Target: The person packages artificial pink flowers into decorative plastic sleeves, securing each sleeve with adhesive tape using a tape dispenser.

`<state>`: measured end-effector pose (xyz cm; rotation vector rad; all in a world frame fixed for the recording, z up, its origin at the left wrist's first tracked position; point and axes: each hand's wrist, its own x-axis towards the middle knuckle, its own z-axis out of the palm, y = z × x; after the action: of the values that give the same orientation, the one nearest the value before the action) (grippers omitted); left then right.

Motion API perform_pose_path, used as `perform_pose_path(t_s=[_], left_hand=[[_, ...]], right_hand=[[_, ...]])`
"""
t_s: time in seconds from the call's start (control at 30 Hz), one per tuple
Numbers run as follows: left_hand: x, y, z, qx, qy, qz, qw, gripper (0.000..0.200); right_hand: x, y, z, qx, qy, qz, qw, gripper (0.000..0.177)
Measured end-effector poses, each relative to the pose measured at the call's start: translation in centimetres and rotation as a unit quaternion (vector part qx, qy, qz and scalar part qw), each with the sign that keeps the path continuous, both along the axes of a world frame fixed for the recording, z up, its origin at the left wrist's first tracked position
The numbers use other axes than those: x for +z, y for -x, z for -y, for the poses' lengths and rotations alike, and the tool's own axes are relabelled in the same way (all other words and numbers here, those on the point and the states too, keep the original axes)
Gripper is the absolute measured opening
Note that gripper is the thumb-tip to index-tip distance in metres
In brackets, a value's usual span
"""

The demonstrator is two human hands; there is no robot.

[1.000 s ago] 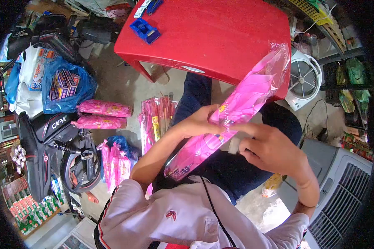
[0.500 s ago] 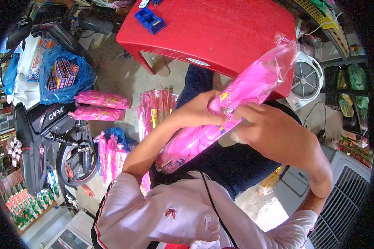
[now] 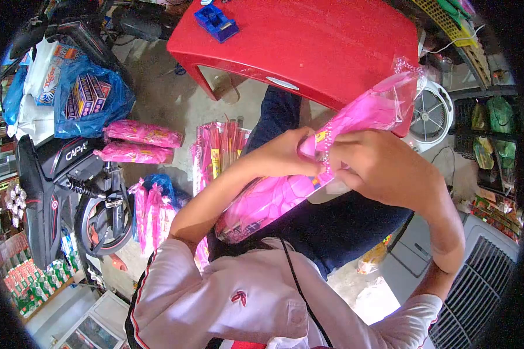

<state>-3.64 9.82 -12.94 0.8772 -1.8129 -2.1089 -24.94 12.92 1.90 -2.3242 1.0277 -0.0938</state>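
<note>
A long pink package in clear plastic lies slantwise across my lap, its loose, frilled plastic end up over the edge of the red table. My left hand is wrapped round its middle, beside a yellow label. Close against it, my right hand has its fingers bent and pressed on the same wrap. A beaded white-and-pink strip runs between the two hands. The fingertips of my right hand are partly hidden by the wrap.
On the table sits a blue tape dispenser. Pink packages lie at the left, near a blue bag of boxes and a black bike. Bundled sticks are beside my left forearm. A white fan stands right.
My right hand has moved slightly up and closer to my left hand, its fingers more tucked into the wrap. The package's upper end has shifted slightly. The view has shifted a little.
</note>
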Motion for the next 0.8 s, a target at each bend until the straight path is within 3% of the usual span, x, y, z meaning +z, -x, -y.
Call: perform_pose_path(t_s=[0.1,0.37,0.47,0.57,0.7,0.8], left_hand=[[-0.7,0.4,-0.3,0.025,0.014,-0.052,0.998,0.067],[-0.1,0.1,0.2,-0.006,-0.025,-0.025,0.999,0.061],[-0.3,-0.2,0.4,0.007,-0.025,-0.042,0.999,0.061],[0.3,-0.4,0.8,0.02,-0.002,-0.039,0.999,0.061],[0.1,-1.0,1.0,0.063,-0.026,-0.031,0.997,0.061],[0.4,-1.3,1.2,0.029,-0.053,-0.013,0.998,0.073]], right_hand=[[-0.1,0.0,0.7,0.013,-0.037,0.005,0.999,0.008],[-0.6,0.1,1.4,0.013,-0.144,0.062,0.988,0.008],[0.3,0.2,0.6,0.02,-0.09,0.048,0.995,0.009],[1.8,0.0,0.1,0.014,-0.141,-0.022,0.99,0.01],[2.7,0.2,-1.0,0.011,-0.091,-0.033,0.995,0.012],[2.7,0.1,-1.2,0.001,-0.053,-0.044,0.998,0.012]])
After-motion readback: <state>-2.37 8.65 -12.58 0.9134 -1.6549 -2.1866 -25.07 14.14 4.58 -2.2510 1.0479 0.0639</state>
